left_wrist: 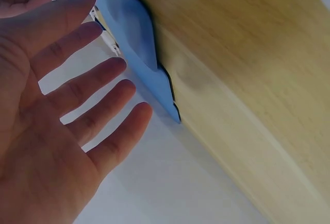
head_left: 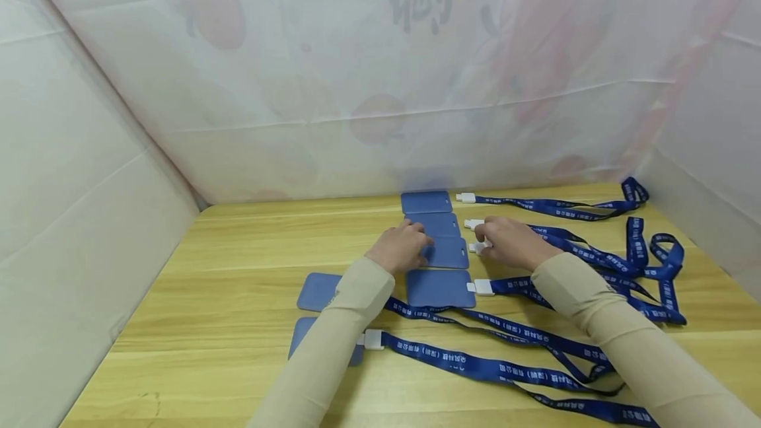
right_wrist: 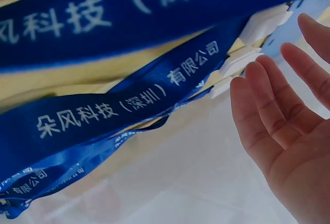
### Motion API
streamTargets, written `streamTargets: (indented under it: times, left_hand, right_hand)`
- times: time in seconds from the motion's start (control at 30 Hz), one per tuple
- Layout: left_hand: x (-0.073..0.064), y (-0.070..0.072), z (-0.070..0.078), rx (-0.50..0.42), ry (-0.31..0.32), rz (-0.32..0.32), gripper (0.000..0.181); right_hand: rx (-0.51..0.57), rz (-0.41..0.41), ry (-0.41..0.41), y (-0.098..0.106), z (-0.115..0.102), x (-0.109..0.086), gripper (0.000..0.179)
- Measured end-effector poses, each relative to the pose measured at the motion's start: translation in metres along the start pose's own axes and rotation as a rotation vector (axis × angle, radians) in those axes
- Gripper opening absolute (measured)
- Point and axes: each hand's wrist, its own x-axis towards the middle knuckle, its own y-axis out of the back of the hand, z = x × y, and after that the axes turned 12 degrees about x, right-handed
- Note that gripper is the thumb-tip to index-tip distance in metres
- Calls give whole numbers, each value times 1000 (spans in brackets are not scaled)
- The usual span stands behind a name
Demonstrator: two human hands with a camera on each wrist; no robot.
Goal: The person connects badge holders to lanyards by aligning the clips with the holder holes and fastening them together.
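Four-sided blue card holders lie in a column on the wooden table; the nearest of the column (head_left: 438, 289) is whole in view. My left hand (head_left: 398, 248) is over the left side of the two middle holders (head_left: 448, 253), its fingers loosely spread in the left wrist view and gripping nothing. To its right, my right hand (head_left: 511, 243) hovers by the white clips (right_wrist: 240, 59) of blue lanyards (right_wrist: 170, 82) with white lettering. Its fingers are relaxed, fingertips close to a middle clip (head_left: 477, 248) in the head view.
Another lanyard (head_left: 553, 207) lies along the back, its clip beside the farthest card holder (head_left: 426, 202). Two more card holders (head_left: 316, 290) sit front left, partly under my left sleeve. A lanyard (head_left: 458, 358) runs right from there. White cloth walls (head_left: 297, 84) enclose the table.
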Motion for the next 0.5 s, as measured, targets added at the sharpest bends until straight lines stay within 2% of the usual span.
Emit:
streamTargets:
  times: [0.5]
  left_hand:
    - [6,-1,-2,-55,-7,-31,46]
  right_hand:
    - [-44,-33,-35,-6,3,5,15]
